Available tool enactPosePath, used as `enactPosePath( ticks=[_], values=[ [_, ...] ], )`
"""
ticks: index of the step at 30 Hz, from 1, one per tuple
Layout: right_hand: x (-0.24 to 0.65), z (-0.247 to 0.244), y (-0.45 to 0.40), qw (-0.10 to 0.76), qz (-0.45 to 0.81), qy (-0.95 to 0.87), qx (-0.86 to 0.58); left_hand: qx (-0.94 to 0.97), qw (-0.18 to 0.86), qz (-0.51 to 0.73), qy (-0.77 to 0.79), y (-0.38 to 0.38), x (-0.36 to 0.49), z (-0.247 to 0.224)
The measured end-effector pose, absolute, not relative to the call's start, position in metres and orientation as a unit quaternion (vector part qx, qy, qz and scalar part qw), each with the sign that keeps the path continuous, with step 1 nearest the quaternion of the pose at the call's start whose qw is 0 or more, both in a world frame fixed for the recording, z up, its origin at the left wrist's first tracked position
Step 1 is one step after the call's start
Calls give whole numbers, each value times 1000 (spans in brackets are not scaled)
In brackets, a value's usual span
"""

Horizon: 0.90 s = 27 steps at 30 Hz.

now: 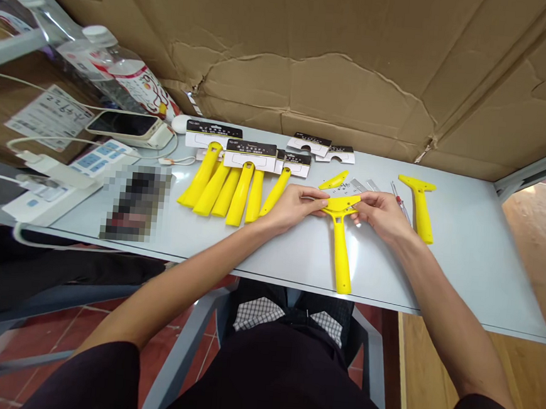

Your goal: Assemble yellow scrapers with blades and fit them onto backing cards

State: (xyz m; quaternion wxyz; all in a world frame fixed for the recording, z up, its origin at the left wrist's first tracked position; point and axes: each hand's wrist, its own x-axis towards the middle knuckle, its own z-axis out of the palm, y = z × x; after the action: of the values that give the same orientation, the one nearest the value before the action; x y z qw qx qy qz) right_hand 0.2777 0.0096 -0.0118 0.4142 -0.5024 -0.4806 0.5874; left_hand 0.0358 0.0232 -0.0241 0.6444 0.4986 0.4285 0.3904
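A yellow scraper [341, 254] rests on the table with its handle toward me and its wide head away. My left hand [296, 207] pinches the left end of the head, where a yellow cover plate [342, 203] sits over it. At the right end, my right hand [380, 214] grips the same head between thumb and fingers. Whether the plate lies fully flush I cannot tell. Just beyond are a loose yellow cover plate [334, 180], small screws [344, 188] and metal blades [358, 185]. A screwdriver [400, 202] lies beside my right hand, partly hidden.
Several yellow handles with black-and-white cards [249, 158] lie to the left. Another yellow scraper [421, 210] is at right. Loose cards [310, 144] lie at the back against cardboard [310, 88]. A power strip [91, 165], a phone [128, 127] and bottles [136, 77] occupy the left end.
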Motion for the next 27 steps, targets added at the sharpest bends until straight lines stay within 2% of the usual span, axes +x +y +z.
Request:
enactPosePath(
  ticks=[27],
  values=[
    [283, -6, 8, 369, 666, -439, -477, 512, 630, 362, 457, 26, 30, -22]
  ],
)
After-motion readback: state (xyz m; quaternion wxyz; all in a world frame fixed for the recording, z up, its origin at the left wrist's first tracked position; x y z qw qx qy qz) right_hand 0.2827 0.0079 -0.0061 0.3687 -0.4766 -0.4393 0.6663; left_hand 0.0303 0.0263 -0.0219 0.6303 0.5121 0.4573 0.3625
